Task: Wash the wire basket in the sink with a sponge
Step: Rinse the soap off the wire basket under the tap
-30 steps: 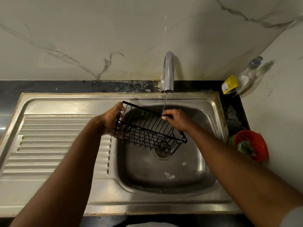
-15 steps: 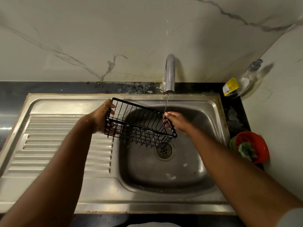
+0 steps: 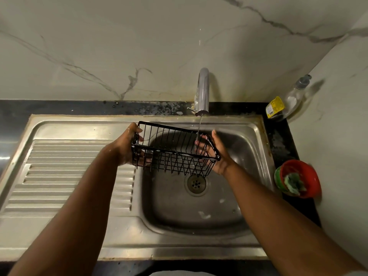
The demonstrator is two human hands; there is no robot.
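A black wire basket [image 3: 175, 152] is held in the air over the bowl of a steel sink [image 3: 179, 242], just under the tap [image 3: 203, 90]. It is tilted a little, with its right end lower and nearer to the camera, and its open side is turned up. The left hand [image 3: 127, 148] is closed around the left end of the basket: the thumb is laid over the upper rim and the fingers are curled under the lower wires. The right hand [image 3: 217, 154] grips the right end, and its fingers [image 3: 201, 145] are seen through the wires on the inside of the basket. A thin stream of water [image 3: 199, 124] falls from the tap onto the right end of the basket, close to these fingers. The drain [image 3: 196, 184] is seen below the right end. The ribbed draining board [image 3: 69, 176] lies on the left of the bowl. On the dark table [image 3: 59, 107], in the far right corner, a clear bottle [image 3: 292, 98] with a yellow label is placed. Nearer on the right, a red bowl [image 3: 313, 182] is seen, and a green sponge [image 3: 293, 183] lies in it, well apart from both hands
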